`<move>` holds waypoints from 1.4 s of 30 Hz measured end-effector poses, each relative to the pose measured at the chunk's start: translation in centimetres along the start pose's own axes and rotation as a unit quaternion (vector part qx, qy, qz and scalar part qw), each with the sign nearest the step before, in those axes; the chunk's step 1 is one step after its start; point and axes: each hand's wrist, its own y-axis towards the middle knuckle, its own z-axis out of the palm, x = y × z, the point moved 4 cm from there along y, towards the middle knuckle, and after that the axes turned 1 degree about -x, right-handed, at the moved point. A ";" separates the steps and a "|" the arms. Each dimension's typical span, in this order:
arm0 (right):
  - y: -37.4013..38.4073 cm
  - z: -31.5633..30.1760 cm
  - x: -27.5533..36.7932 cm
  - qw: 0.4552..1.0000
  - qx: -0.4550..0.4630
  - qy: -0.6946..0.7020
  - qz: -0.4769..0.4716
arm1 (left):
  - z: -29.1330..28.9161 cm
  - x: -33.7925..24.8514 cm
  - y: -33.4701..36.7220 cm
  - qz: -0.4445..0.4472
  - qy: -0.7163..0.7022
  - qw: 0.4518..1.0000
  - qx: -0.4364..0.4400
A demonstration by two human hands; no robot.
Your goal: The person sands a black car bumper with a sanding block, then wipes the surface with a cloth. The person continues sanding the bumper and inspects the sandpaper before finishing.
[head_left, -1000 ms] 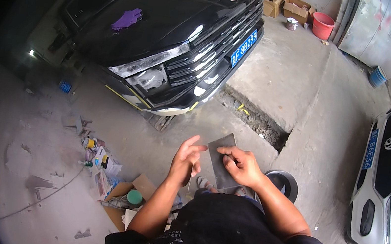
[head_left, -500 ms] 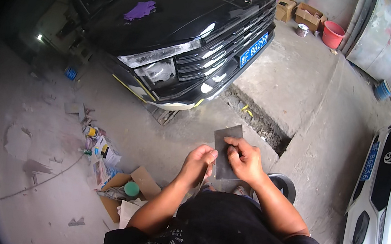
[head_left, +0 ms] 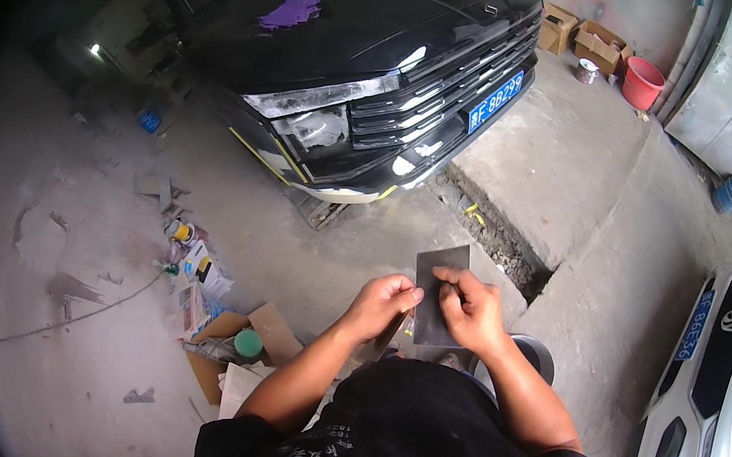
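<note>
In front of my body, my right hand pinches a dark grey rectangular sheet of sandpaper, thumb and bent forefinger on its face. My left hand is closed beside the sheet's left edge, thumb pressed against the fingers. A narrow dark brownish piece, seen nearly edge-on, hangs below that hand's fingers; it looks like more sandpaper. Beyond my hands stands a black car with whitish sanded patches around the headlight and bumper. A purple cloth lies on its hood.
A trench cuts the concrete floor ahead. By my right forearm stands a dark bucket. An open carton and clutter lie on the left. A white car is at right; a red bucket stands at the far wall.
The whole scene has shifted slightly right in view. The brownish piece below my left hand shows more plainly. My right hand keeps its pinch on the sandpaper.
</note>
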 end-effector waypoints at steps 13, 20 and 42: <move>0.2 -0.9 0.3 0.991 0.067 -0.113 0.016 | -4.5 7.1 0.5 -0.236 -0.164 0.942 -0.171; 0.6 -0.5 0.5 0.979 0.147 -0.141 -0.027 | -4.0 8.0 -1.6 -0.123 -0.322 0.930 -0.128; -2.5 3.0 1.9 0.896 0.146 -0.251 -0.336 | -4.3 0.7 -1.3 0.101 -0.356 0.873 -0.318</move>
